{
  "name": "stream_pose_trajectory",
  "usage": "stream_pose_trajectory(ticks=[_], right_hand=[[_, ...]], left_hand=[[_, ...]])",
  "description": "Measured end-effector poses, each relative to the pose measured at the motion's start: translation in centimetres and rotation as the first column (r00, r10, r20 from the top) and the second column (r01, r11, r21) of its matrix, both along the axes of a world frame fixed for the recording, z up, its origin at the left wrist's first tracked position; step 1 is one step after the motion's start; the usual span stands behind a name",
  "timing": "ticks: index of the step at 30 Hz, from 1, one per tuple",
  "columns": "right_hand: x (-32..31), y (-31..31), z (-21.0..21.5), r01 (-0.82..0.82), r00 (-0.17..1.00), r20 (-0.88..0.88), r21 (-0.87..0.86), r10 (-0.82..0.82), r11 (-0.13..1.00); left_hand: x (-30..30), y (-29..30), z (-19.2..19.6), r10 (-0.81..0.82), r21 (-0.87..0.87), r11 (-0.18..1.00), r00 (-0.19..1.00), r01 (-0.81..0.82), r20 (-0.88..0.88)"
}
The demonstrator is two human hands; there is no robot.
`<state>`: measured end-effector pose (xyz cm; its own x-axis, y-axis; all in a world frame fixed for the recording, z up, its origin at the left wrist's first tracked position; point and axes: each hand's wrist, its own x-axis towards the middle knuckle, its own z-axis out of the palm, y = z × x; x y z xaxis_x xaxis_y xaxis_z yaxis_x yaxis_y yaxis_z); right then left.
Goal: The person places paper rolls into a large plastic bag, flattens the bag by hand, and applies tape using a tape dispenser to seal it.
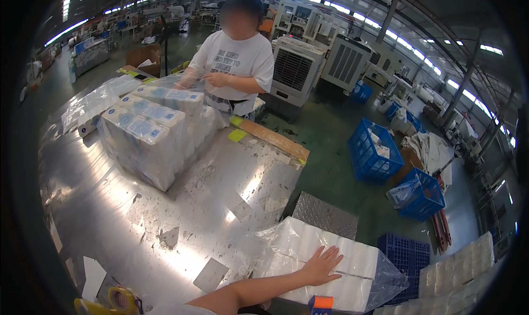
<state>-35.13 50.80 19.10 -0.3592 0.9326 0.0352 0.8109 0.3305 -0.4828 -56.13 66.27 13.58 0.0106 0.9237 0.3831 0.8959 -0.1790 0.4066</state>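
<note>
My left hand [321,265] lies flat, fingers spread, on a clear plastic bag of white paper rolls [330,260] at the near right end of the steel table [182,216]. My forearm reaches to it from the lower left. The hand grips nothing. My right hand is out of view. Across the table, a person in a white T-shirt [238,61] holds the open end of a clear plastic bag [190,83] around a stack of blue-and-white wrapped packs [151,133].
A yellow tape dispenser [118,301] sits at the near table edge, and a small orange-and-blue object [320,303] is by the bag. Blue crates [370,152] stand on the green floor at right, with white rolls [457,271] piled lower right. Large fan units [295,70] stand behind the person.
</note>
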Motion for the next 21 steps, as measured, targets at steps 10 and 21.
stream_pose_trajectory(ticks=[10, 21], right_hand=[[4.2, 0.3, -2.0, 0.025, 0.976, 0.215, -0.207, 0.021, 0.978], [9.8, 9.0, -12.2, -0.002, 0.947, 0.253, -0.610, 0.197, 0.792]], left_hand=[[0.8, 0.2, -0.2, -0.023, -0.074, 0.997, 0.999, 0.024, 0.022], [6.1, -6.5, -4.0, -0.383, 0.244, 0.867, 0.894, 0.435, -0.232]])
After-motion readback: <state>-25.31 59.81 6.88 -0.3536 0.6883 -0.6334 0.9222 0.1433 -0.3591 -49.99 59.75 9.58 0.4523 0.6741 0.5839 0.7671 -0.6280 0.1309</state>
